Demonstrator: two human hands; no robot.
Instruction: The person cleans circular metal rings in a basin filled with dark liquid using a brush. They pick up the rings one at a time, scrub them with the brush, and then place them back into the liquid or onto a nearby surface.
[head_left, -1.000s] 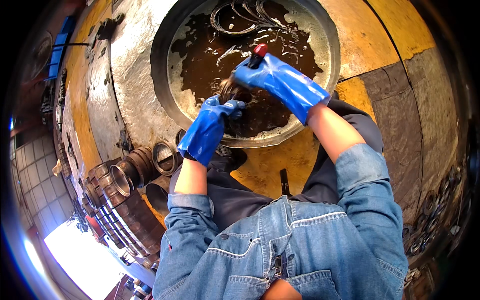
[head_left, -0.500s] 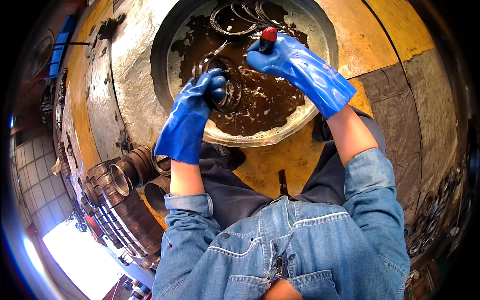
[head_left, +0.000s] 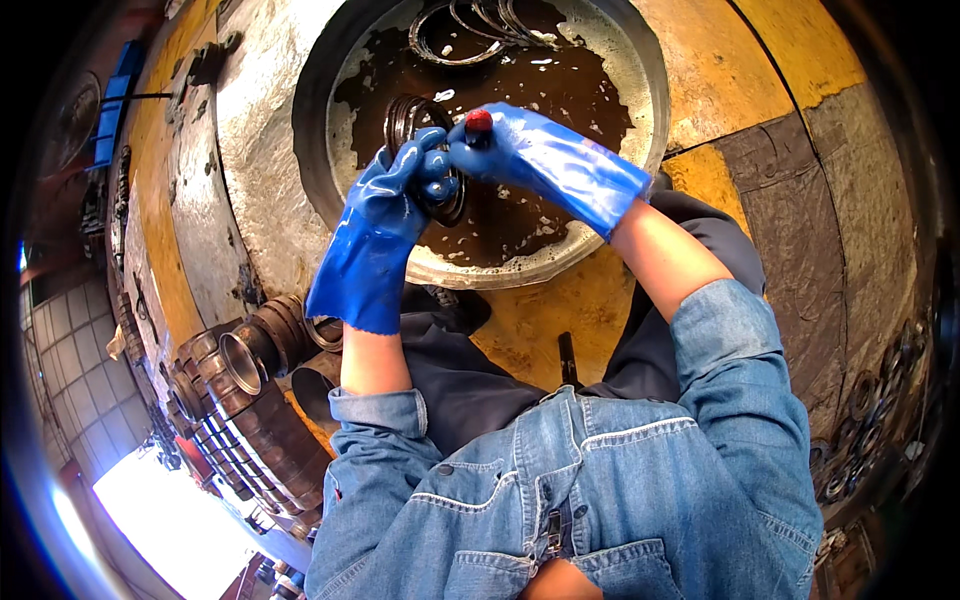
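Observation:
My left hand (head_left: 390,200), in a long blue rubber glove, grips a bundle of thin dark metal rings (head_left: 404,116) over a round metal basin (head_left: 312,120). The rings look wet and stand tilted, partly hidden by the fingers. My right hand (head_left: 515,145), gloved alike, is closed round a tool handle (head_left: 479,124) with a red end and a black body. That hand is right beside the rings; the tool's working end is hidden. Dark brown liquid (head_left: 520,215) with pale foam round its border fills the basin. Several more thin rings (head_left: 440,55) lie at the basin's far side.
Rusty cylindrical metal sleeves (head_left: 243,360) and stacked ring parts (head_left: 255,440) stand at the lower left. Many metal rings and links (head_left: 868,425) lie at the right edge. Yellow and grey floor plates (head_left: 725,70) surround the basin.
My right hand has moved left and down with the handled tool, from the middle of the basin to the rings. My left hand still grips the rings, nearly in place.

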